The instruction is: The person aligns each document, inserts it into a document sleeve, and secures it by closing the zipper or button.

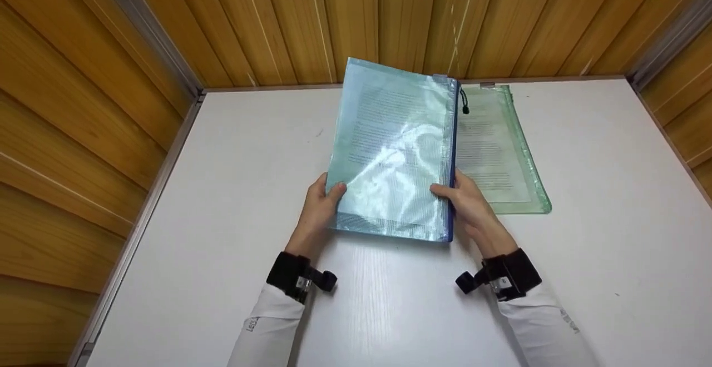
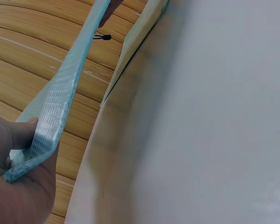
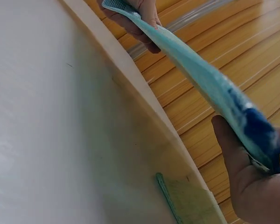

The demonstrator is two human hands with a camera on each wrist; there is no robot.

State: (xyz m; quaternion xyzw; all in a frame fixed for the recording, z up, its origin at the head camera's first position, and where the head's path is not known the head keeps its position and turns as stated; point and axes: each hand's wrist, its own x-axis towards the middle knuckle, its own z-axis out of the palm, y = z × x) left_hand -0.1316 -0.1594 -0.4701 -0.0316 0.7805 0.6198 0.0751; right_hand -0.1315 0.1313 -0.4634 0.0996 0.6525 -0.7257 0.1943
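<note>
Both hands hold up a translucent blue zip document pouch (image 1: pixel 389 150) with printed pages inside. My left hand (image 1: pixel 321 206) grips its lower left edge, thumb on the front face. On the other side my right hand (image 1: pixel 473 208) pinches the dark blue zipper edge, thumb in front and fingers behind. Both wrist views show the pouch (image 2: pixel 60 102) bowed and raised above the table, its lower edge turned toward the cameras. A black zipper pull (image 1: pixel 465 109) dangles from the pouch's upper right corner.
A green zip pouch (image 1: pixel 531 208) with printed pages lies flat on the white table (image 1: pixel 245 189), partly hidden behind the blue one. Wood-patterned panels (image 1: pixel 295 22) close off the back and sides. Each wrist wears a black camera strap (image 1: pixel 289 272).
</note>
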